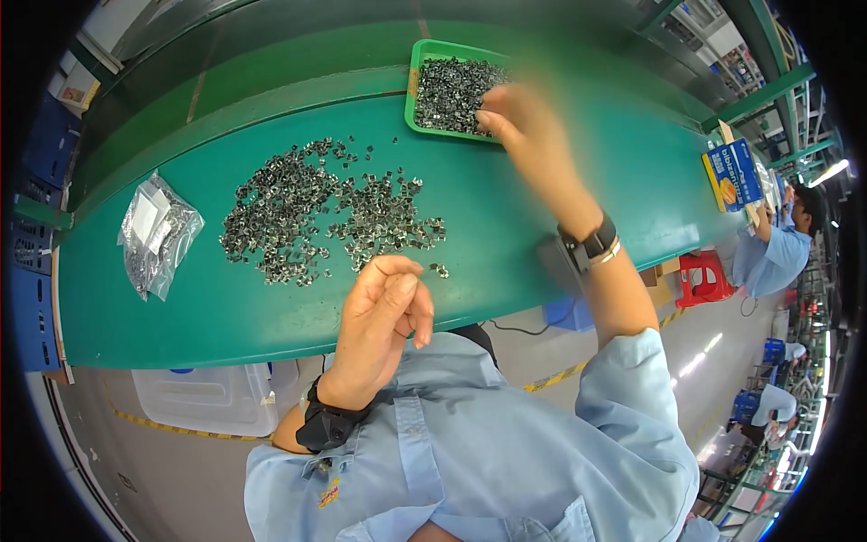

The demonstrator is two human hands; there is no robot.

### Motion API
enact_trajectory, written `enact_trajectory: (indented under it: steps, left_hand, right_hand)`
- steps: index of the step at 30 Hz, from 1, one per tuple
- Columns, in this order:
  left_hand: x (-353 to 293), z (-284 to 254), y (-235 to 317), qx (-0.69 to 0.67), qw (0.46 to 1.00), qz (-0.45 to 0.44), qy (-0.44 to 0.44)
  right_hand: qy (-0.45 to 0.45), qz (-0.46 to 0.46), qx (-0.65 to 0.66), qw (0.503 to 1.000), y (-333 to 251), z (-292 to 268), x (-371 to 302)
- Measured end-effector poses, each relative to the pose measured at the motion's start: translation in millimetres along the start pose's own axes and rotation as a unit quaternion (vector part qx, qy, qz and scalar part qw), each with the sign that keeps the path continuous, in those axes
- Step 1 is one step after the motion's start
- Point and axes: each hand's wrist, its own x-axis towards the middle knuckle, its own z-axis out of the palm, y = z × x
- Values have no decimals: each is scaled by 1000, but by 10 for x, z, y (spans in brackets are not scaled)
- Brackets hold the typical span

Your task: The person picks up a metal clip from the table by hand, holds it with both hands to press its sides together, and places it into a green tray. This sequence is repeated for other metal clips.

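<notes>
My left hand (384,312) is over the near edge of the green table, its fingers curled in toward the thumb. Whatever lies inside those fingers, if anything, is hidden. Just beyond it spreads a loose pile of small dark and silvery metal parts (384,217), with a larger pile of the same parts (275,212) to its left. My right hand (533,135) reaches over the right side of a green plastic tray (412,95) filled with such parts (452,90). Its thumb and a finger are apart, with nothing visible between them; the back of the hand is partly blurred.
A clear plastic bag (158,230) with parts and a white label lies at the table's left. A blue and yellow box (733,176) stands at the right end, near another person (772,253). Under the table are a clear bin (203,402) and a red stool (703,280).
</notes>
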Motion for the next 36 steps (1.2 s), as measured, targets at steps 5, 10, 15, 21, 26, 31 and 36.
enact_trajectory:
  steps: [5, 10, 15, 21, 26, 31, 36]
  left_hand:
    - [28, -52, 19, -22, 1000, -17, 9]
    - [50, -106, 26, -51, 998, -32, -21]
    - [56, -103, 12, -56, 997, -31, -33]
    - [74, -30, 6, -7, 1000, -24, -16]
    - [122, 84, -18, 57, 998, -35, 2]
    - [93, 139, -41, 63, 997, -45, 0]
    - [45, 135, -51, 66, 997, -36, 4]
  right_hand:
    - [-93, -78, -86, 989, 55, 39, -177]
    - [-278, -134, -119, 944, -103, 122, -439]
    - [-270, -140, -161, 939, -102, 33, -512]
    - [-201, -97, -44, 974, -181, -73, -653]
    - [-175, -114, 51, 977, -333, -13, -863]
    - [-135, -168, 44, 976, -422, 78, -991]
    - [-104, -181, 5, 978, -492, 150, -1112]
